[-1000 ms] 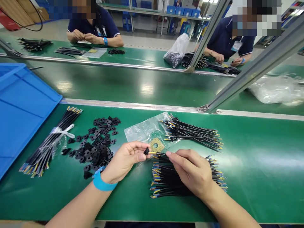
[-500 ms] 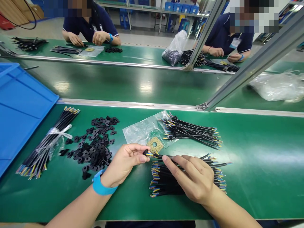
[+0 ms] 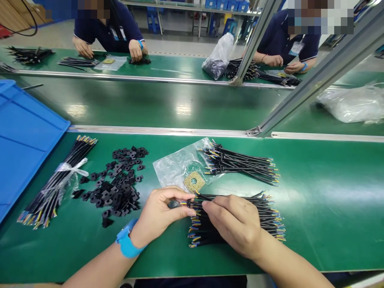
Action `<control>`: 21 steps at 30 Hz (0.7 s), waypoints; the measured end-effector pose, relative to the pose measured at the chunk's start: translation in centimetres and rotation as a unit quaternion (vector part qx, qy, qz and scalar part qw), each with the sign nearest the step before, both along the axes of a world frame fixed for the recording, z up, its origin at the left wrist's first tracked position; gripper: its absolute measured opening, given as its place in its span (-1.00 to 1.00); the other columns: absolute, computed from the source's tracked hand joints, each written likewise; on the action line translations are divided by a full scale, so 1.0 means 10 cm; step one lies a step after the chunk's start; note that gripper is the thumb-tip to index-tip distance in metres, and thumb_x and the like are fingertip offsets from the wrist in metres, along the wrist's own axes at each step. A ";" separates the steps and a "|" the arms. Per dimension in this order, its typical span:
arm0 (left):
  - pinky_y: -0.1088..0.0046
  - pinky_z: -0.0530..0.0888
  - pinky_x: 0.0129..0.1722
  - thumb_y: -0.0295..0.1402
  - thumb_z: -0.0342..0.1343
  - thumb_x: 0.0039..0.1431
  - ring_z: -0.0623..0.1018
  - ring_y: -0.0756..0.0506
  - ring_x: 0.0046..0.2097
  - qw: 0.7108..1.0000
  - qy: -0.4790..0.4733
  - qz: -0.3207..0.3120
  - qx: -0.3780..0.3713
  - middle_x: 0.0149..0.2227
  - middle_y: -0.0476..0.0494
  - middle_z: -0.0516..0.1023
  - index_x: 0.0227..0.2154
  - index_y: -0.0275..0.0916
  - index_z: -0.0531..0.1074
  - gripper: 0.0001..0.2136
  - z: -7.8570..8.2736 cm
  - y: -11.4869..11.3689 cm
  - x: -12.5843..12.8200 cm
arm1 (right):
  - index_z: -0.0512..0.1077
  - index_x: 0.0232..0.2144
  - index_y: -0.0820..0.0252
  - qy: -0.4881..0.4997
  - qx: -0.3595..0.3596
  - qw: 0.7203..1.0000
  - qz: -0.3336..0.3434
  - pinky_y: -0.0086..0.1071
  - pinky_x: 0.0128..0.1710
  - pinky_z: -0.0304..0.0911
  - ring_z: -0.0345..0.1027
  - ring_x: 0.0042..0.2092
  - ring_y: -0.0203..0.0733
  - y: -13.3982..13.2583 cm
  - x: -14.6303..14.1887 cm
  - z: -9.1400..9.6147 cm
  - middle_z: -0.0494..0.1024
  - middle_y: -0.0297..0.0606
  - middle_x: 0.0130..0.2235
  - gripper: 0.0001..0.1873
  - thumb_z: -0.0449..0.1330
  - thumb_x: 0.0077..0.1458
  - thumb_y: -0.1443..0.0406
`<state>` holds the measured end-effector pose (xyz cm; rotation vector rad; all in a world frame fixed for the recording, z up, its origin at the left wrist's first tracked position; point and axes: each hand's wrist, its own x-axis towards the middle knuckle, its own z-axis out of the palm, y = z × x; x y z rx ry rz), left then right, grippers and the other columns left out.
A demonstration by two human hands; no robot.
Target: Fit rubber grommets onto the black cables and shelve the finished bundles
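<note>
I am finding both grips working over the near middle of the desk [image 3: 324, 208]. The left grip [image 3: 160, 212] is pinching a small black fitting [image 3: 189, 203], thumb and fingertips parted only by its width; the right grip [image 3: 237, 220] is pinching a black cable [image 3: 197, 204] just right of it, fingers closed. Coloured wire ends are showing just left of the fitting. Both items are sitting at the far-left end of the cable pile [image 3: 207, 232]. I am judging the fitting light, firm and easily dropped, and the cable light and springy, its smooth jacket perhaps slippery. I am rating the fitting's outer sides and the jacket close behind it as sound holds, and the thin wire ends as the fragile part.
</note>
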<state>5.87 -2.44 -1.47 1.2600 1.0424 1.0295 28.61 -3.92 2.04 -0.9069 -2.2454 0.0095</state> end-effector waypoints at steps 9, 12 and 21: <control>0.67 0.60 -0.31 -0.39 0.52 -0.07 0.68 0.02 -0.37 0.987 0.003 -0.008 0.162 -0.38 -0.04 0.72 -0.23 -0.04 0.72 -0.72 0.07 -0.01 0.00 | 0.53 -0.17 0.24 0.093 -0.196 0.976 0.032 -0.47 -0.27 0.41 0.50 -0.32 -0.31 0.00 -0.09 -0.04 0.61 -0.24 -0.32 -0.90 0.20 0.34 0.36; 0.68 0.60 -0.28 -0.40 0.49 -0.02 0.70 0.02 -0.35 0.982 0.010 -0.028 0.187 -0.35 -0.06 0.73 -0.22 -0.09 0.72 -0.74 0.10 0.01 -0.05 | 0.53 -0.21 0.23 0.109 -0.291 0.949 0.059 -0.47 -0.34 0.35 0.43 -0.37 -0.31 -0.01 -0.09 -0.02 0.57 -0.27 -0.37 -0.85 0.15 0.37 0.34; 0.62 0.62 -0.31 -0.43 0.49 -0.03 0.70 -0.03 -0.36 0.974 0.030 -0.089 0.204 -0.37 -0.12 0.72 -0.27 -0.20 0.71 -0.79 0.08 0.00 -0.04 | 0.50 -0.33 0.19 0.123 -0.384 0.911 0.084 -0.50 -0.37 0.24 0.33 -0.40 -0.34 -0.04 -0.14 0.01 0.47 -0.34 -0.44 -0.78 0.13 0.38 0.33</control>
